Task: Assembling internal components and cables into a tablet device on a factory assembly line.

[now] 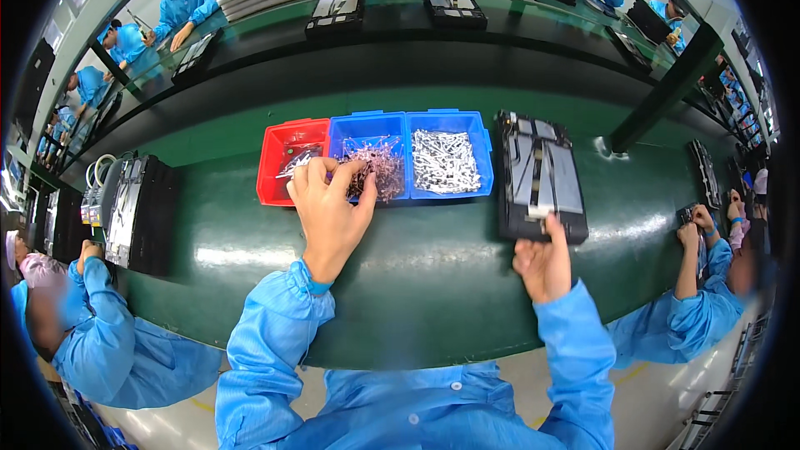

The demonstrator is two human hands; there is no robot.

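Note:
My left hand (332, 212) is over the near edge of the bins, its bent fingertips at the middle blue bin (337, 133), which holds a heap of small pinkish, thin-legged parts (385, 168). Thumb and index finger come close together there; whatever they pinch is too small to make out. At the right, my right hand (546, 265) grips the near end of a black tablet-like device (542, 175), thumb on top and fingers curled at its edge. Its open face shows grey panels and dark strips.
Left of the middle bin is a red bin (271, 162) with a few small parts; the right blue bin (486, 158) holds white ones. Dark devices (137, 212) stand at the left. A green post (658, 96) rises at the right. Co-workers sit on both sides and across.

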